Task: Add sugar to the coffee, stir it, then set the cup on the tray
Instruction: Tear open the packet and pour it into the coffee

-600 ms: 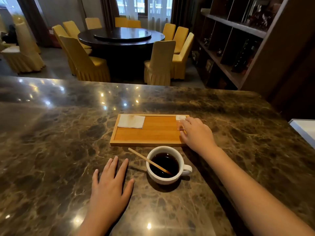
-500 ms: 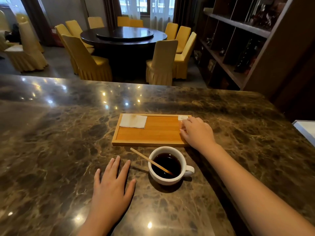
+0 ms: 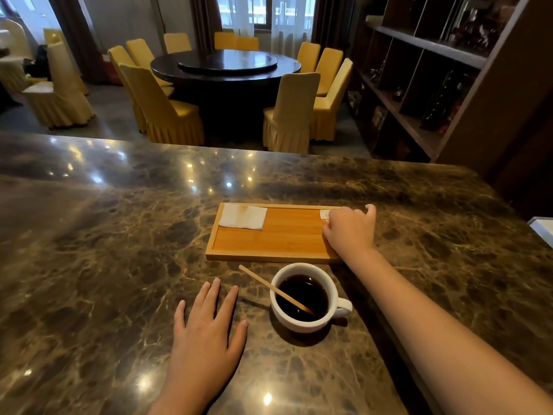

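Note:
A white cup (image 3: 302, 320) of black coffee stands on the marble counter just in front of a wooden tray (image 3: 284, 235). A wooden stir stick (image 3: 257, 278) leans in the cup, its top pointing left. My right hand (image 3: 350, 229) lies on the tray's right end, fingers curled over a small white sugar packet (image 3: 324, 213) at the far right corner. Most of the packet is hidden, and whether it is gripped is unclear. My left hand (image 3: 206, 333) rests flat on the counter left of the cup, fingers spread.
A folded white napkin (image 3: 243, 216) lies in the tray's far left corner. Beyond the counter's far edge are a round dark table (image 3: 226, 65) with yellow chairs and dark shelving (image 3: 425, 73) at right. A white object (image 3: 543, 229) sits at the right edge.
My right hand has slid toward the tray's far right corner, over the sugar packet. The left hand and cup stay put. The view shifted slightly.

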`<state>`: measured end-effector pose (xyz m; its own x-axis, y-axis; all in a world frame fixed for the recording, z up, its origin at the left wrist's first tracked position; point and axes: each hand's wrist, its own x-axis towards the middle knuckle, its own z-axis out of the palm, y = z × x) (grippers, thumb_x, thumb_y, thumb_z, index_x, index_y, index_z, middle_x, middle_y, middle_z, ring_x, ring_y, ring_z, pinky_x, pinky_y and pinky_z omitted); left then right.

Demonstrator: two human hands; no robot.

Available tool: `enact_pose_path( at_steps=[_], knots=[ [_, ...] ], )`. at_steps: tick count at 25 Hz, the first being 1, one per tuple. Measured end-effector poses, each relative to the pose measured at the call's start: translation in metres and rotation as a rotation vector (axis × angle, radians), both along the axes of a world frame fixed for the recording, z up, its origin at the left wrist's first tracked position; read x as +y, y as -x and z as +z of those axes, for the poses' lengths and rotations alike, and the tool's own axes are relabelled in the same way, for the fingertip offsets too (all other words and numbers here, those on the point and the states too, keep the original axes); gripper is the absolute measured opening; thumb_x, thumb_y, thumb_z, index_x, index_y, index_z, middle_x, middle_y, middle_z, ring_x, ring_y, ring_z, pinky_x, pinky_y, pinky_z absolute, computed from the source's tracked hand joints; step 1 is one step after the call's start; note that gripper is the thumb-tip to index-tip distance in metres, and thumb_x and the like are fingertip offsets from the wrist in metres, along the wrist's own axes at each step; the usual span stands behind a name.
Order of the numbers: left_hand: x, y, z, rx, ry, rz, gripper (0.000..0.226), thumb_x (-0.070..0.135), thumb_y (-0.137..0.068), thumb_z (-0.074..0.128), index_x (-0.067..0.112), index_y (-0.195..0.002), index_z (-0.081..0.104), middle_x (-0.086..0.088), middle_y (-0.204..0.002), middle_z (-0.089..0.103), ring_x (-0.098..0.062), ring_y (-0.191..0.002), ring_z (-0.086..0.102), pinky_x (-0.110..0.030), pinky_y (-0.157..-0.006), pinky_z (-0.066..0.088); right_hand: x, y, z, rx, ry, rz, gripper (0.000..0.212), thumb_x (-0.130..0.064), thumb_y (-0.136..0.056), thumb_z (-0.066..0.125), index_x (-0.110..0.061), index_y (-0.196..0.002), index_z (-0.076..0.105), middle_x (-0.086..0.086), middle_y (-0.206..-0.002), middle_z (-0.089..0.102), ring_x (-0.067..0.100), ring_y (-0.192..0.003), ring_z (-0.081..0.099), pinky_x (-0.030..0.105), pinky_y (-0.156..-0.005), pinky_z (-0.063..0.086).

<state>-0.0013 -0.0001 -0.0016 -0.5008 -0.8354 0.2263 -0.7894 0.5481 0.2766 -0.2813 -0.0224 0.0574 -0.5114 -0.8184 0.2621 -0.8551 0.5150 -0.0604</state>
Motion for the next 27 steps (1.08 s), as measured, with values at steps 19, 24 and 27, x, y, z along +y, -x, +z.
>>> enact_pose_path(
  at_steps=[19, 24, 27],
  knots=[
    [0.0, -0.001, -0.003, 0.007, 0.015, -0.005, 0.061, 0.057, -0.081, 0.021, 0.029, -0.134, 0.032, -0.005, -0.143, 0.029, -0.013, -0.129, 0.009, -0.051, -0.103, 0.008, 0.018, 0.014, -0.002, -0.634, 0.211, -0.077, 0.064, -0.011, -0.08, 0.07, -0.011, -0.136, 0.038, 0.013, -0.13, 0.054, 0.028, -0.12, 0.05, 0.038, -0.093, 0.047],
    [0.0, 0.0, -0.002, 0.018, 0.012, 0.0, 0.062, 0.057, -0.08, 0.019, 0.029, -0.134, 0.033, -0.005, -0.143, 0.029, -0.014, -0.13, 0.01, -0.051, -0.103, 0.008, 0.033, 0.016, -0.004, -0.704, 0.355, -0.061, 0.04, -0.008, -0.081, 0.068, -0.015, -0.118, 0.053, 0.007, -0.103, 0.059, 0.017, -0.089, 0.056, 0.02, -0.064, 0.048],
    [0.0, 0.0, -0.002, 0.021, 0.008, -0.003, 0.062, 0.057, -0.08, 0.02, 0.028, -0.133, 0.035, -0.006, -0.143, 0.03, -0.015, -0.13, 0.013, -0.051, -0.103, 0.01, 0.048, 0.011, 0.001, -0.915, 0.532, -0.013, 0.014, -0.003, -0.085, 0.062, -0.015, -0.091, 0.061, 0.003, -0.09, 0.06, 0.019, -0.086, 0.058, 0.019, -0.061, 0.046]
  ],
)
